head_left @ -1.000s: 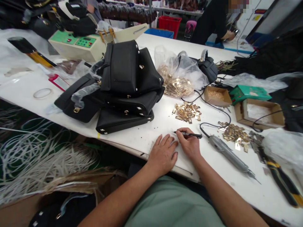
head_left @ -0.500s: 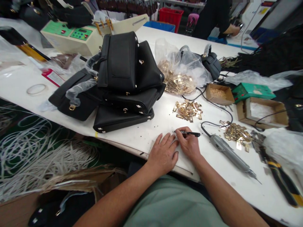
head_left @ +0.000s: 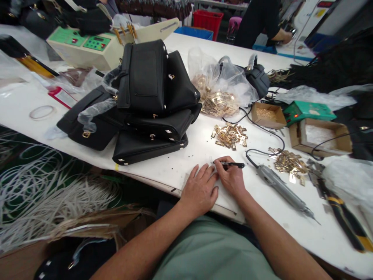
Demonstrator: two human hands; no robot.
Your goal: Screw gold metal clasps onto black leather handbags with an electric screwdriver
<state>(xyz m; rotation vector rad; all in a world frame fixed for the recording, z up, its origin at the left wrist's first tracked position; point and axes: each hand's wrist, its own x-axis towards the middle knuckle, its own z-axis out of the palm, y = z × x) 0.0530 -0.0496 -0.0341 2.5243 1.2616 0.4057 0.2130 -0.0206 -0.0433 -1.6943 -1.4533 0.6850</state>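
My right hand (head_left: pixel 231 177) is closed round a black pen (head_left: pixel 235 165), its tip down at the white tabletop (head_left: pixel 186 171). Beside it my left hand (head_left: pixel 199 188) lies flat, fingers stretched out, near the table's front edge. A faint small mark shows on the surface by the pen tip. Just beyond the hands is a loose pile of gold metal plates (head_left: pixel 230 135). To the right of my right hand lies a grey electric screwdriver (head_left: pixel 284 190) with its cord running back. A second heap of gold plates (head_left: pixel 290 161) sits behind the screwdriver.
Stacked black handbags (head_left: pixel 142 77) stand at left behind a tape ring (head_left: pixel 42 112). A clear bag of gold parts (head_left: pixel 220 101), small cardboard boxes (head_left: pixel 326 146) and a green power box (head_left: pixel 310 111) are behind. Yellow-black pliers (head_left: pixel 345 221) lie right. Another person (head_left: pixel 258 23) works across the table.
The whole view has shifted slightly, so things appear a little further left. My hands keep nearly the same places, the pen still in my right hand.
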